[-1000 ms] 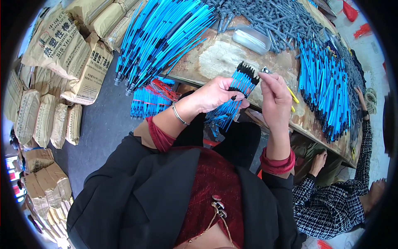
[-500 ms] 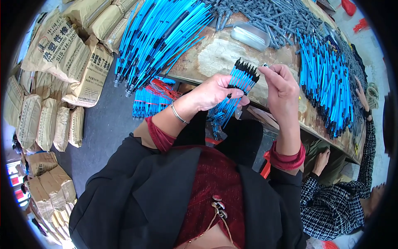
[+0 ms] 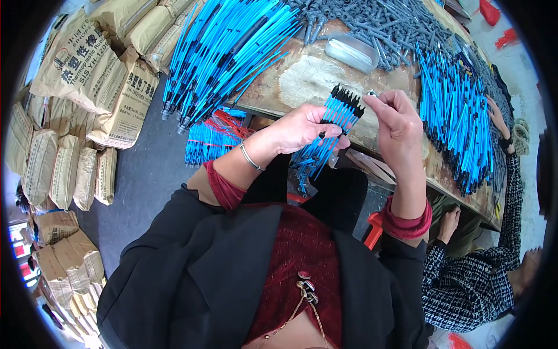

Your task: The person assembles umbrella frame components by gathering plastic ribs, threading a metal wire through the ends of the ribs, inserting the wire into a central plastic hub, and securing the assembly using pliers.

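Note:
My left hand [image 3: 303,129] is wrapped round a bundle of thin blue tubes with pointed black tips [image 3: 338,111]. The tips fan out at the top, and the tubes' lower ends hang below my palm. Just right of the tips, my right hand [image 3: 400,119] is raised, its thumb and forefinger pinched together. A tiny shiny bit [image 3: 372,93] shows at those fingertips, too small to name. Both hands are held over the near edge of the worn wooden table [image 3: 299,78].
Loose blue tubes [image 3: 226,52] overhang the table at left; another blue pile [image 3: 456,119] lies right. Grey plastic parts [image 3: 383,26] heap behind a clear plastic box [image 3: 351,52]. Paper sacks [image 3: 87,75] stand left. A co-worker's hand [image 3: 498,118] is by the right pile.
My hands stay almost in place, with the bundle still in the left. The co-worker's far hand has moved up and left along the right-hand pile.

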Available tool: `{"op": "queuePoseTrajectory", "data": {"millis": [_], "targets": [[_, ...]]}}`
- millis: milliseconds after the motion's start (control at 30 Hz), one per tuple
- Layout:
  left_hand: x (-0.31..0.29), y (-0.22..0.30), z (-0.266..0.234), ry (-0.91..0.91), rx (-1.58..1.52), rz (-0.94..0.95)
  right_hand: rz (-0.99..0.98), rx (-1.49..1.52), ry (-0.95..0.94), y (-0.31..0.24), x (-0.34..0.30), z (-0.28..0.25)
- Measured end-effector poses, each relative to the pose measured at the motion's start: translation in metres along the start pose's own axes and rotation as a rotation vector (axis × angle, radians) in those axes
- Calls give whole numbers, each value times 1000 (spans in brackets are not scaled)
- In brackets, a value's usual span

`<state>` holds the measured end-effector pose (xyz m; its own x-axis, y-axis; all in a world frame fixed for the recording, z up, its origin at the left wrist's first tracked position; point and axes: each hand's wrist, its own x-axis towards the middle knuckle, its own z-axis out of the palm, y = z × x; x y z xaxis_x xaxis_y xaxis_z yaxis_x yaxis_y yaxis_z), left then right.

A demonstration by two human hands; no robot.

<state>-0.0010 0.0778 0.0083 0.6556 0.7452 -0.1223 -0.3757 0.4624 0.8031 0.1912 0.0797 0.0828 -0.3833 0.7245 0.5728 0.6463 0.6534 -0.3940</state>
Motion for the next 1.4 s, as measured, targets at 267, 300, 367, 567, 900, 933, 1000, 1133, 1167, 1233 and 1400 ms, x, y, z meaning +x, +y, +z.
{"op": "queuePoseTrajectory", "data": {"millis": [267,300,367,567,900,933,1000,1133,1167,1233,1400], "targets": [[-1,2,-1,-10,29,8,-69,-59,60,-7,0,9],[-2,1,-1,-15,27,9,-37,3,55,-8,0,8],[-2,1,-1,-29,25,10,25,126,46,-8,1,7],[-2,4,-3,-27,27,-59,24,184,37,-2,2,10],[0,3,-1,-5,44,-27,-139,15,-58,1,12,1],[-1,4,0,-6,46,-35,-140,15,-57,2,13,1],[0,5,0,-9,47,-43,-77,156,-56,3,12,4],[1,2,0,1,77,-26,53,303,-23,-2,11,8],[1,1,1,4,78,-33,102,340,-6,-3,11,8],[0,1,1,9,81,-44,83,312,-47,-3,8,7],[-2,2,2,19,35,-57,69,218,-141,2,5,6]]}}
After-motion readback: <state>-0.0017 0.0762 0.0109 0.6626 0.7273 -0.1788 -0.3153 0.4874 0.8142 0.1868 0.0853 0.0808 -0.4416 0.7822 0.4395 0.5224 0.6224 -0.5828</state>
